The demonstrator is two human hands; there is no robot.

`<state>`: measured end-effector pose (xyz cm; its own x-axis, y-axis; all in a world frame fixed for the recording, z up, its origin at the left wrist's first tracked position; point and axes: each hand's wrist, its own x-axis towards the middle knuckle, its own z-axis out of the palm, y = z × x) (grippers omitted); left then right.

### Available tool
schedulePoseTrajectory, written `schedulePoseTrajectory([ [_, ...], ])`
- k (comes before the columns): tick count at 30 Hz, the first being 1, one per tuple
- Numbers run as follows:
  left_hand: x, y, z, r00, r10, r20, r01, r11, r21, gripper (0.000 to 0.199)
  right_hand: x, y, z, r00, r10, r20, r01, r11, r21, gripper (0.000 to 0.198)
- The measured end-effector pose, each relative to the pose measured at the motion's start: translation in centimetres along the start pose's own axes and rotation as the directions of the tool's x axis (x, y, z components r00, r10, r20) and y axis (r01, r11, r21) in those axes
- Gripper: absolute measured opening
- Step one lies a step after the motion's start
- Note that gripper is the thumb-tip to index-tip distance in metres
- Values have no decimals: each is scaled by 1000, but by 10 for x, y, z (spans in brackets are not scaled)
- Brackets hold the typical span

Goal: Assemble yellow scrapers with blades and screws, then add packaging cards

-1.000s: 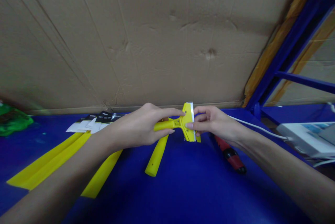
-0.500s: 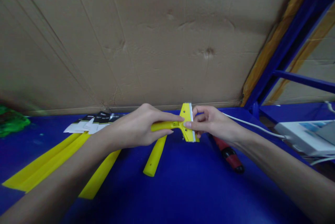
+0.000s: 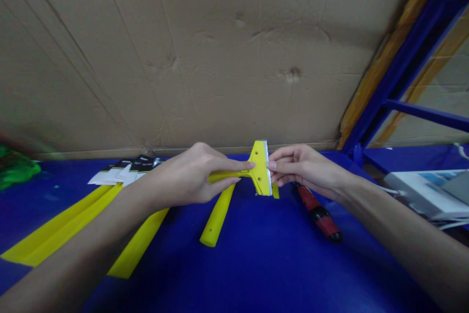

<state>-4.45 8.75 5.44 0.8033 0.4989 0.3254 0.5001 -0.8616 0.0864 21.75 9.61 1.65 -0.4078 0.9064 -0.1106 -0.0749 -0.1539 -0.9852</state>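
A yellow scraper [image 3: 260, 169] with a wide head and a pale metal strip along its right edge is held above the blue table. My left hand [image 3: 200, 174] is closed on its handle, the index finger stretched toward the head. At the strip, my right hand [image 3: 306, 166] pinches the edge between thumb and fingers. Beneath the scraper lies a yellow handle [image 3: 218, 218], its far end hidden; a bit of yellow also shows below the strip. A red and black screwdriver-like tool [image 3: 318, 213] rests below my right hand.
Yellow pieces [image 3: 62, 225] lie on the left of the blue table [image 3: 256, 264], with several black-and-white packets [image 3: 124, 171] behind. Something green [image 3: 16, 169] sits far left. Cardboard [image 3: 220, 59] stands behind. To the right are a blue frame [image 3: 384, 98] and a white power strip [image 3: 421, 196].
My right thumb has slid from the scraper's head back to its strip edge. The head has tilted and risen slightly. My left hand keeps its grip on the handle.
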Motion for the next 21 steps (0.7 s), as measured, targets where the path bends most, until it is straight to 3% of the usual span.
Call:
schedulePoseTrajectory([
  [11,1,0,10,989,132,-62,-130,991,29,32,0,-1,-2,999,28,44,-25,998,-59,33],
  [17,2,4,10,982,161,-99,-156,986,55,29,-5,-8,7,999,-6,-37,-1,983,-186,38],
  [21,2,5,11,986,166,-32,-165,986,27,30,-5,-8,10,999,-13,-53,2,979,-205,41],
])
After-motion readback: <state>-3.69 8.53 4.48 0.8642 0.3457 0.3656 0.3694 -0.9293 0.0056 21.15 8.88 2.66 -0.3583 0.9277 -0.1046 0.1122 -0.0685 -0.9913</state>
